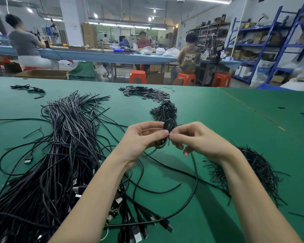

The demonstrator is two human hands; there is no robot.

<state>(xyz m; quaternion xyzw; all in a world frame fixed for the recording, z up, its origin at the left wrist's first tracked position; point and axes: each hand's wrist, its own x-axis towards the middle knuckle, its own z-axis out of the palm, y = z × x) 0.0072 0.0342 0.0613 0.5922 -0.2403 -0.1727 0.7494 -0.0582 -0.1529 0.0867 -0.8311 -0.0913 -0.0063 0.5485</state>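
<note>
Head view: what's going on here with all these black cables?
A person at the green table is bundling cables. The left hand grips a small coiled cable above the table; the right hand pinches its middle, apparently fastening it. Its loose tail trails down to the table. A heap of loose cables lies to the left, short black ties to the right, what look like bundled coils just beyond the hands.

We show two bare, slim forearms ending in our bare left hand (pixel 139 139) and bare right hand (pixel 199 139), fingernails short and plain.
</note>
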